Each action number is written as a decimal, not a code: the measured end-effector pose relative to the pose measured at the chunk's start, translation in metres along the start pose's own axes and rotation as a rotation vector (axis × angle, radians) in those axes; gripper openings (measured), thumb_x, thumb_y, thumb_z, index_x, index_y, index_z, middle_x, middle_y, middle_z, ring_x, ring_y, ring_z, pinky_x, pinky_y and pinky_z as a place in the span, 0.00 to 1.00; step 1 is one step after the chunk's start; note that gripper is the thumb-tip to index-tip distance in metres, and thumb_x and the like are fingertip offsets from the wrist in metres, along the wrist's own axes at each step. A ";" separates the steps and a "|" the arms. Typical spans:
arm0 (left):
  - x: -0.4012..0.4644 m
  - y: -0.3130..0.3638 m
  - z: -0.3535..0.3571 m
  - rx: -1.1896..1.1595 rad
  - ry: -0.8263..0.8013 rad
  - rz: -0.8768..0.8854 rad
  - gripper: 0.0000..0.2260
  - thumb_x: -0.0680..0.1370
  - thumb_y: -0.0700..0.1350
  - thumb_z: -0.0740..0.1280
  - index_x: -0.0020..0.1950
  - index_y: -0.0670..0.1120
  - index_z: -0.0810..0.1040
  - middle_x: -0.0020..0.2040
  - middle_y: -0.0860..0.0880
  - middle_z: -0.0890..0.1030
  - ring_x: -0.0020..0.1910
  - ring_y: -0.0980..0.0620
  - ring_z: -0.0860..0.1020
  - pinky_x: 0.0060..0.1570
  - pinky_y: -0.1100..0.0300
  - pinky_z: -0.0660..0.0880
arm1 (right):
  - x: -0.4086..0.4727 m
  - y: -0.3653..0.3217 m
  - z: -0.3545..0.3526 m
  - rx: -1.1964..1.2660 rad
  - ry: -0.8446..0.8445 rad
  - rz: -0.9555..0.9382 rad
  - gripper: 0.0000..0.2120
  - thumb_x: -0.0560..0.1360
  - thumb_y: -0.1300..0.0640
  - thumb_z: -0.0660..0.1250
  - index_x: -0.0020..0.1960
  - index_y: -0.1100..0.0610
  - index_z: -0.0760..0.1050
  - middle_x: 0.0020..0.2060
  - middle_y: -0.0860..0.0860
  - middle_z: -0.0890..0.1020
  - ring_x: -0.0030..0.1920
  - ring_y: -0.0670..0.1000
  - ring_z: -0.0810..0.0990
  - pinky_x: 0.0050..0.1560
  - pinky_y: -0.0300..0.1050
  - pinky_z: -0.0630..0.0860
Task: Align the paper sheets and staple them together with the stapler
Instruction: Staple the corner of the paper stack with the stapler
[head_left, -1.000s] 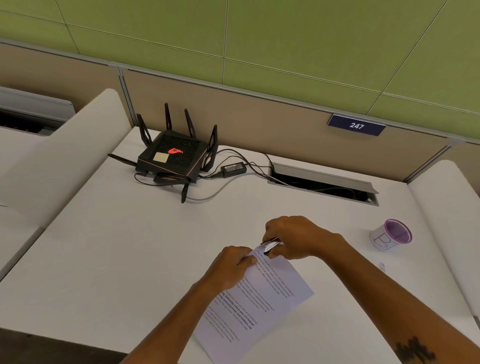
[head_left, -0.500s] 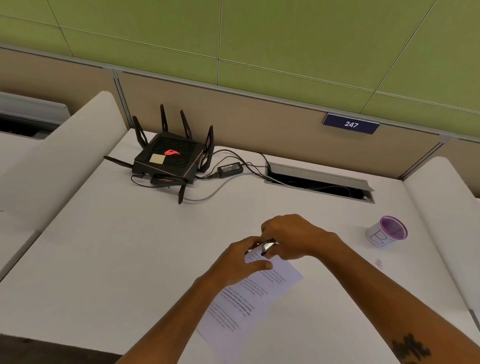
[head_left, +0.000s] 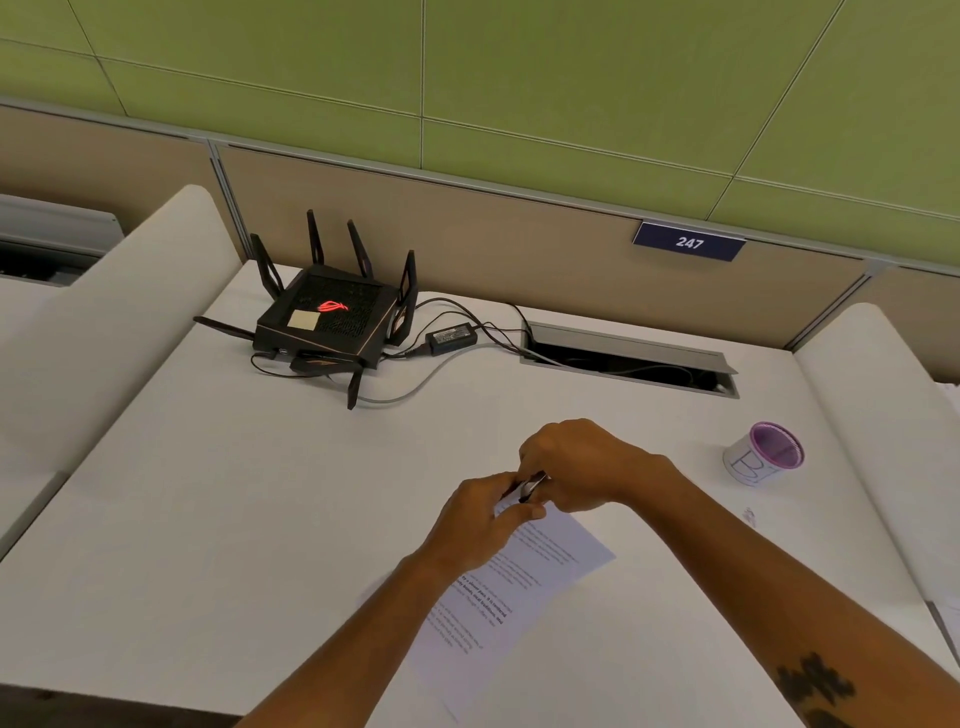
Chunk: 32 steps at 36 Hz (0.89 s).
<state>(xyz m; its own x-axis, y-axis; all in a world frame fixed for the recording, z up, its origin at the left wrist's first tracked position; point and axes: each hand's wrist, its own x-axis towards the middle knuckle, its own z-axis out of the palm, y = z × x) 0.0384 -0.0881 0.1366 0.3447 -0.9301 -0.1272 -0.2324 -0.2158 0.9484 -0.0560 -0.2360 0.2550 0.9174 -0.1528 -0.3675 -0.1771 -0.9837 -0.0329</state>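
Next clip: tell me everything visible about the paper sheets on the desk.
The paper sheets look like white printed pages with lines of dark text, some bolder. They lie flat and angled on the white desk, top corner pointing away. How many sheets there are cannot be told. The left hand presses on them near that top corner, where the right hand holds a small dark and silver stapler. The left forearm crosses their left edge.

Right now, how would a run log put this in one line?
step: stapling | right hand: stapler at sheets' top corner | left hand: holding corner | staple: unseen
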 end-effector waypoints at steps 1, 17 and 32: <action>0.000 0.000 0.000 -0.003 0.001 -0.001 0.11 0.80 0.60 0.70 0.45 0.56 0.77 0.41 0.55 0.86 0.42 0.50 0.86 0.41 0.63 0.77 | 0.000 0.000 0.000 -0.002 -0.002 -0.002 0.07 0.74 0.57 0.72 0.49 0.49 0.85 0.39 0.45 0.84 0.39 0.48 0.82 0.41 0.45 0.80; -0.009 -0.027 -0.018 0.063 -0.067 -0.151 0.11 0.81 0.55 0.72 0.62 0.56 0.80 0.58 0.56 0.87 0.50 0.54 0.88 0.49 0.56 0.87 | -0.001 0.009 0.000 0.119 0.024 -0.003 0.12 0.77 0.47 0.73 0.60 0.46 0.84 0.50 0.41 0.84 0.47 0.47 0.81 0.43 0.40 0.76; -0.020 -0.016 -0.026 -0.023 0.069 -0.249 0.07 0.82 0.53 0.72 0.57 0.54 0.81 0.50 0.55 0.88 0.41 0.54 0.88 0.37 0.62 0.84 | -0.013 0.029 0.032 0.762 0.270 0.284 0.21 0.78 0.49 0.73 0.68 0.42 0.71 0.61 0.45 0.82 0.54 0.47 0.84 0.57 0.46 0.81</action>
<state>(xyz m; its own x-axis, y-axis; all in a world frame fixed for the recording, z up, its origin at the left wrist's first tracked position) 0.0587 -0.0589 0.1317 0.4498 -0.8264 -0.3388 -0.1118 -0.4284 0.8966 -0.0849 -0.2593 0.2293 0.8381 -0.4966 -0.2259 -0.5158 -0.5865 -0.6245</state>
